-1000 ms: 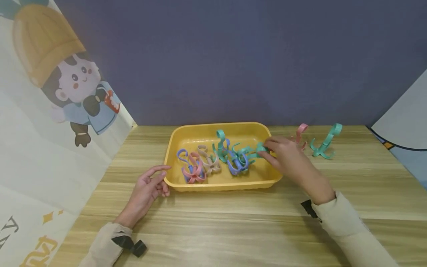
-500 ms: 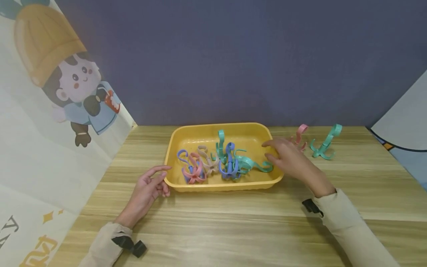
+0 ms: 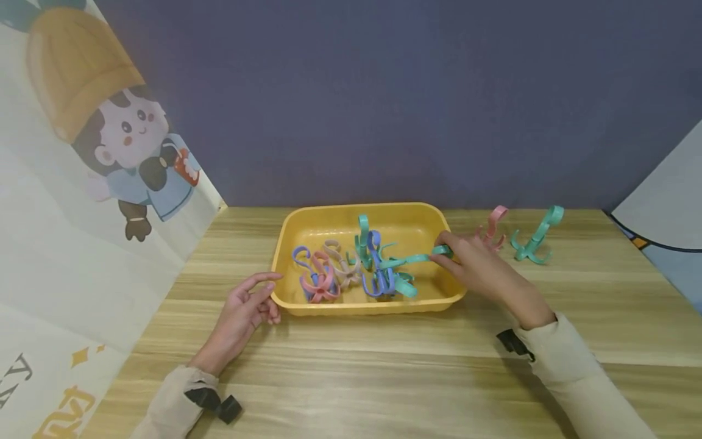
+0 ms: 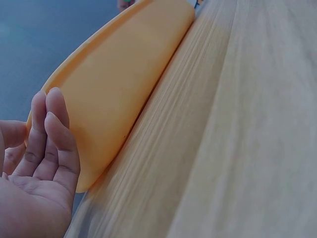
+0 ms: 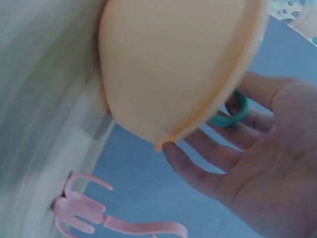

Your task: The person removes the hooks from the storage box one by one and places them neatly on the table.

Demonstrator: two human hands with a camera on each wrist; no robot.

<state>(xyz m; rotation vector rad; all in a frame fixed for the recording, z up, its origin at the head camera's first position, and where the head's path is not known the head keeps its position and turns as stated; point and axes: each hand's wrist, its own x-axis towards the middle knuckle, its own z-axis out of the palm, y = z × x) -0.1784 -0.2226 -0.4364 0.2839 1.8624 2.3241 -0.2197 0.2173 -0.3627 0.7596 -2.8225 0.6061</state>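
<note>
My right hand (image 3: 485,268) pinches the curled end of a green multi-prong hook (image 3: 414,259) over the right part of a yellow plastic tub (image 3: 364,308). The hook's other end lies among purple (image 3: 375,259) and green hooks in the tub, and its prongs are partly hidden. In the right wrist view a green loop (image 5: 241,110) shows between thumb and fingers behind the tub wall. My left hand (image 3: 244,308) rests at the tub's left rim with loosely bent fingers, which touch the outer wall in the left wrist view. Pink (image 3: 320,280), beige (image 3: 342,265) and purple hooks lie nearest it.
On the wooden table (image 3: 351,372), right of the tub, a pink hook (image 3: 493,228) and a green hook (image 3: 537,235) stand on their prongs. Another green hook (image 3: 362,238) stands inside the tub. A dark blue panel (image 3: 351,103) rises behind the table.
My right hand let go of a green hook, which dropped into the tub, then took hold of a green hook's curled end and raised it. Purple hooks shifted slightly; the left hand stayed put.
</note>
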